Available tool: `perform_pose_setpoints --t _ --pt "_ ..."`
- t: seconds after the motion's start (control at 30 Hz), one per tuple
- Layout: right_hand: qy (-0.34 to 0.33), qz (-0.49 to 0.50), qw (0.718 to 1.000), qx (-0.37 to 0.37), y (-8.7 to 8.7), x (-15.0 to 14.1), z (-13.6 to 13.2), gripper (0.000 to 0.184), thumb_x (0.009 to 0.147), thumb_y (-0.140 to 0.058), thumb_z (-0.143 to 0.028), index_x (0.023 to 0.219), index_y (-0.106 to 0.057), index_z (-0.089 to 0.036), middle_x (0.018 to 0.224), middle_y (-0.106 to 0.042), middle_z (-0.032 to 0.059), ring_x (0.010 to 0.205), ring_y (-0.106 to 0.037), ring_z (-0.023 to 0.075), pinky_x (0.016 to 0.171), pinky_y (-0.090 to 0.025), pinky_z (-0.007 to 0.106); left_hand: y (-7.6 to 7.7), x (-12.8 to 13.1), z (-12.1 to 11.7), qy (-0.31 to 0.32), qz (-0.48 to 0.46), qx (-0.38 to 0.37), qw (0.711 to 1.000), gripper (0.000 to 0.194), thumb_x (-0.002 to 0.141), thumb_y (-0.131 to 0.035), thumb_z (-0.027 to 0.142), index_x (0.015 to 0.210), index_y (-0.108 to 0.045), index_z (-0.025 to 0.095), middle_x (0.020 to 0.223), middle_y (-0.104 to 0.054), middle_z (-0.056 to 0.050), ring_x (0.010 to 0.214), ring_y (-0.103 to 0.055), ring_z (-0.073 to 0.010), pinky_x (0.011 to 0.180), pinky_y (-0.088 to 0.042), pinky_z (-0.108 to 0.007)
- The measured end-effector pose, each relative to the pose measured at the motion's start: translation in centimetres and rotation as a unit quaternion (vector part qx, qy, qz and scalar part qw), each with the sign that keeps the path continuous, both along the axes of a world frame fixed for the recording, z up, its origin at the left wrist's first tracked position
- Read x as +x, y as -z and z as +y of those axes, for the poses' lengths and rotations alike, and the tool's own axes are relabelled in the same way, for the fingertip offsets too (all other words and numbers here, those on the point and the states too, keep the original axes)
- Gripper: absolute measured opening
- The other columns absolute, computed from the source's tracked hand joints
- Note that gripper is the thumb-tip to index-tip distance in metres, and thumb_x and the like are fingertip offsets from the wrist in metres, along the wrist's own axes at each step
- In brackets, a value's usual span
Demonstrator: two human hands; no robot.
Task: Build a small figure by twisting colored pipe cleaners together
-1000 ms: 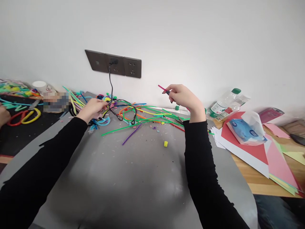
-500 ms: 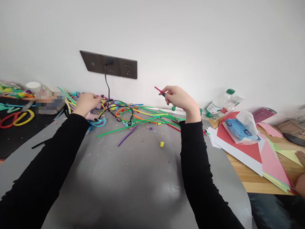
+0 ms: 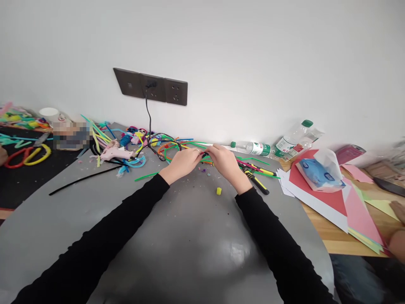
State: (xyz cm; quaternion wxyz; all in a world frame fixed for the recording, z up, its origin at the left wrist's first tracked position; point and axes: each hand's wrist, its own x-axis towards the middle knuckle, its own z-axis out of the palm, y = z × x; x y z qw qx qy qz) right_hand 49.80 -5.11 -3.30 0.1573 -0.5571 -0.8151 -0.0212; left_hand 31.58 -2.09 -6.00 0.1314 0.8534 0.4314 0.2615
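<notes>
My left hand (image 3: 183, 164) and my right hand (image 3: 224, 164) meet above the back of the grey table mat (image 3: 177, 228), fingertips pinched together. A small dark bit shows between them, too small to name. The red pipe cleaner my right hand held a moment ago is mostly hidden by the fingers. Behind the hands lie green pipe cleaners (image 3: 151, 176) and others in orange and yellow. Just right of my right hand rest pliers with yellow-and-black handles (image 3: 257, 182). A yellow fuzzy piece (image 3: 219, 191) sits in front of the hands.
On the left are a pink toy-like figure (image 3: 115, 153), a black pipe cleaner (image 3: 85, 179) and scissors (image 3: 34, 155). A black cord (image 3: 147, 112) hangs from the wall socket. Bottles (image 3: 257, 148), a tissue pack (image 3: 321, 173) and coloured paper (image 3: 360, 211) lie right, near another person's hand (image 3: 397, 211).
My left hand has left the pile at the left and moved right. My right hand has come down from beside the wall, and the two now meet. The pliers are uncovered.
</notes>
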Motion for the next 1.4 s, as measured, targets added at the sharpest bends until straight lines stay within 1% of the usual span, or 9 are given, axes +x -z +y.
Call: perform_pose_setpoints --t 0.1,0.17,0.23,0.33,0.43,0.53,0.73,1.07,1.4 --pt "-0.003 0.022 0.996 0.091 2.8 0.4 0.4 0.03 0.109 -0.041 -0.024 0.111 -0.071 -0.022 0.101 -0.069 0.0099 0.094 -0.06 0.023 0.071 -0.039 0.03 1.0 0.0 0.3 -0.01 0.081 0.013 0.997 0.03 0.104 -0.038 0.02 0.103 -0.067 0.018 0.101 -0.076 -0.012 0.096 -0.073 -0.0287 0.075 -0.051 -0.032" --pt "-0.025 0.038 0.989 0.142 4.2 0.1 0.7 0.031 0.109 -0.04 -0.023 0.111 -0.071 -0.021 0.098 -0.068 0.0098 0.093 -0.059 0.0234 0.076 -0.042 0.031 1.6 -0.3 0.3 -0.016 0.109 0.008 0.994 0.032 0.103 -0.035 0.015 0.101 -0.067 0.018 0.098 -0.076 -0.011 0.095 -0.073 -0.0282 0.074 -0.051 -0.032" --pt "-0.048 0.042 0.984 0.164 5.2 -0.1 0.8 0.033 0.109 -0.038 -0.021 0.114 -0.07 -0.021 0.098 -0.068 0.0096 0.091 -0.058 0.0232 0.079 -0.044 0.032 2.1 -0.5 0.3 -0.016 0.106 0.0 0.994 0.032 0.104 -0.035 0.014 0.101 -0.066 0.018 0.093 -0.077 -0.009 0.092 -0.074 -0.0271 0.074 -0.05 -0.032" --pt "-0.054 0.034 0.984 0.166 5.8 0.2 0.7 0.032 0.108 -0.04 -0.02 0.117 -0.07 -0.022 0.097 -0.068 0.0092 0.09 -0.058 0.0236 0.078 -0.045 0.033 2.6 -0.7 0.1 -0.022 0.069 0.003 0.997 0.031 0.106 -0.036 0.018 0.119 -0.064 0.018 0.095 -0.078 -0.006 0.09 -0.075 -0.0258 0.072 -0.05 -0.031" --pt "-0.033 0.031 0.985 0.167 5.9 1.1 0.5 0.029 0.107 -0.044 -0.02 0.117 -0.071 -0.022 0.096 -0.068 0.0091 0.091 -0.06 0.0244 0.076 -0.046 0.033 2.6 -0.8 0.0 -0.045 0.046 0.017 0.998 0.032 0.106 -0.038 0.019 0.128 -0.062 0.019 0.097 -0.078 -0.006 0.092 -0.075 -0.0261 0.069 -0.048 -0.031" --pt "-0.032 0.041 0.984 0.171 5.8 1.6 0.3 0.028 0.108 -0.043 -0.023 0.114 -0.071 -0.022 0.098 -0.069 0.0096 0.09 -0.059 0.0244 0.076 -0.046 0.034 2.6 -1.0 0.0 -0.048 0.033 0.016 0.998 0.028 0.105 -0.041 0.019 0.117 -0.066 0.018 0.095 -0.078 -0.007 0.091 -0.075 -0.026 0.068 -0.048 -0.031" --pt "-0.082 0.035 0.982 0.167 5.3 0.7 -0.1 0.031 0.11 -0.039 -0.025 0.111 -0.07 -0.021 0.097 -0.068 0.0094 0.088 -0.059 0.0232 0.079 -0.047 0.035 2.9 -0.7 -0.3 -0.014 -0.021 0.009 1.0 0.023 0.104 -0.043 0.02 0.107 -0.066 0.018 0.088 -0.078 -0.006 0.082 -0.074 -0.0249 0.068 -0.047 -0.031" --pt "-0.088 0.032 0.984 0.154 5.0 0.6 -0.4 0.03 0.11 -0.039 -0.023 0.114 -0.069 -0.02 0.101 -0.069 0.01 0.091 -0.059 0.0243 0.081 -0.049 0.036 2.9 -0.7 -0.1 0.004 -0.119 -0.03 0.992 0.021 0.1 -0.046 0.017 0.095 -0.067 0.019 0.081 -0.079 -0.004 0.078 -0.074 -0.023 0.072 -0.048 -0.031" --pt "-0.075 0.046 0.983 0.162 5.3 0.7 -0.2 0.031 0.11 -0.038 -0.026 0.112 -0.069 -0.02 0.099 -0.07 0.0102 0.091 -0.061 0.0246 0.081 -0.049 0.037 2.2 -0.7 -0.4 0.016 -0.138 -0.059 0.989 0.02 0.095 -0.048 0.015 0.084 -0.065 0.019 0.075 -0.076 -0.002 0.065 -0.066 -0.0181 0.065 -0.043 -0.028"
